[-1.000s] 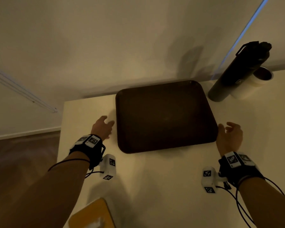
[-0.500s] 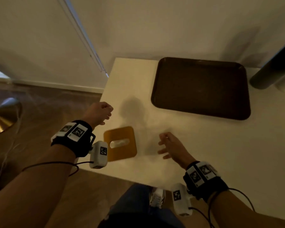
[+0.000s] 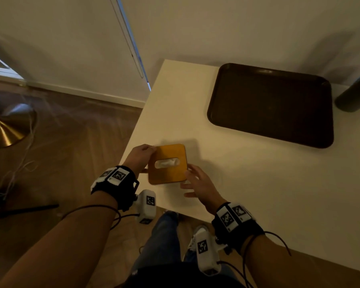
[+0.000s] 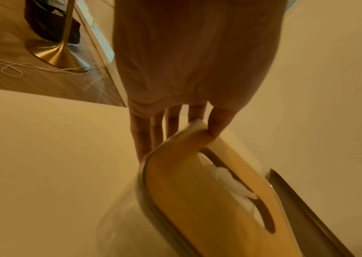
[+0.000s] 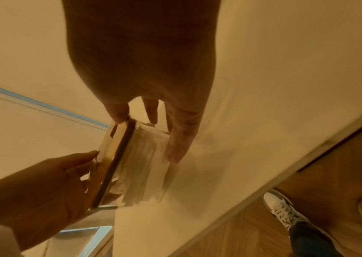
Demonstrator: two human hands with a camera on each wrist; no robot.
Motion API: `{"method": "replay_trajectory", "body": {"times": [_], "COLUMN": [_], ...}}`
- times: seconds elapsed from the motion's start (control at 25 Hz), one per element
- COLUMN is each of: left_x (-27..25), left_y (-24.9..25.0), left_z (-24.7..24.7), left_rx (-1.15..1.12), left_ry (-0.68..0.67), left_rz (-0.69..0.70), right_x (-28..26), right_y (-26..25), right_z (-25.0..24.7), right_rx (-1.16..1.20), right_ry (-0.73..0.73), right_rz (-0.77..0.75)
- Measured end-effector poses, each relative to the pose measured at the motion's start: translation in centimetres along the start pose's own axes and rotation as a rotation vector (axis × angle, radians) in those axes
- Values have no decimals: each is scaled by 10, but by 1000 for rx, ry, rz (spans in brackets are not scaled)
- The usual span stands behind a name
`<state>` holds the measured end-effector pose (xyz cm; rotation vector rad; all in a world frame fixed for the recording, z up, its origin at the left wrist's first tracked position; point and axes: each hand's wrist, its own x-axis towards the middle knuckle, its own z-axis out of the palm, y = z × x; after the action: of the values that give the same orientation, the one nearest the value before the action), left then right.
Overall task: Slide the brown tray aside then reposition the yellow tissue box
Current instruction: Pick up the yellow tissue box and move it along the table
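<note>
The yellow tissue box [image 3: 167, 164] has a yellow lid, clear walls and white tissue in its slot. It stands near the table's front left corner. My left hand [image 3: 149, 151] grips its left side: in the left wrist view the thumb presses the lid's [image 4: 197, 191] corner and the fingers [image 4: 145, 139] run down the wall. My right hand [image 3: 187, 177] touches the box's right near corner with spread, straight fingers [image 5: 175, 147]; its thumb rests at the lid's edge. The brown tray [image 3: 270, 104] lies at the back right, away from both hands.
A dark bottle [image 3: 355, 94] stands right of the tray at the wall. The white table [image 3: 258, 183] has its left edge just beside the box. A brass lamp base [image 3: 6, 125] and loose cable sit on the floor at left. My legs and shoes [image 3: 197, 231] are below the front edge.
Both hands left the tray's sides and came to the tissue box as the view swung left. Half a second ago neither touched the box; now the left grips it and the right touches it.
</note>
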<state>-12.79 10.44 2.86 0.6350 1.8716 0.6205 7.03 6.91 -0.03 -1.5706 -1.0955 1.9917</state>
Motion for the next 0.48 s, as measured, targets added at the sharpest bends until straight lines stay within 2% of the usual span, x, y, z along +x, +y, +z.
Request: {"method": "replay_trajectory", "body": {"times": [0.24, 0.48], "left_x": [28, 97], "left_y": [28, 119], "left_z": [-5, -14], "left_rx": [-32, -57], "left_ry": [-38, -92], "left_rz": [19, 69], "right_x": [19, 89], "right_y": [-32, -118], "right_z": [0, -15], "right_rx": [-6, -21], "right_ry": [78, 126], "right_rz": [-53, -94]}}
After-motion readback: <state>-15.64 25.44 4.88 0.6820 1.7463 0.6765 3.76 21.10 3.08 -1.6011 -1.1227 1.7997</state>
